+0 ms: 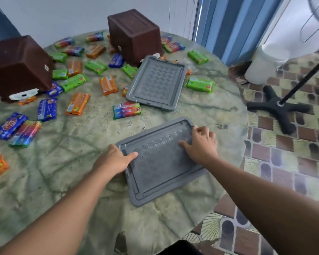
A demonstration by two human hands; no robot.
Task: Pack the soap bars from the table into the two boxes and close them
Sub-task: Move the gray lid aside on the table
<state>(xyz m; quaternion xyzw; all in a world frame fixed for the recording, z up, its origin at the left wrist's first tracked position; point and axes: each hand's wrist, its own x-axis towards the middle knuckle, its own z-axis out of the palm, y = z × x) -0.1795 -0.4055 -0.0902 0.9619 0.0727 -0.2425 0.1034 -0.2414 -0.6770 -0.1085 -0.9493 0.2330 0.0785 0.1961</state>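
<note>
Two brown boxes stand upside down and tilted on the round table: one at the far left (20, 67), one at the back middle (134, 35). Several wrapped soap bars, such as an orange one (77, 103) and a rainbow one (126, 110), lie scattered around them. A grey lid (157, 82) lies flat beside the back box. A second grey lid (160, 168) lies near the front edge. My left hand (114, 159) grips its left rim, thumb on top. My right hand (201, 142) grips its right rim near the far corner.
The table (85, 172) has a green marbled cover; its edge curves close to the right of the near lid. A black fan stand base (278, 107) and a white bucket (263, 65) stand on the patterned floor at the right. Blue curtains hang behind.
</note>
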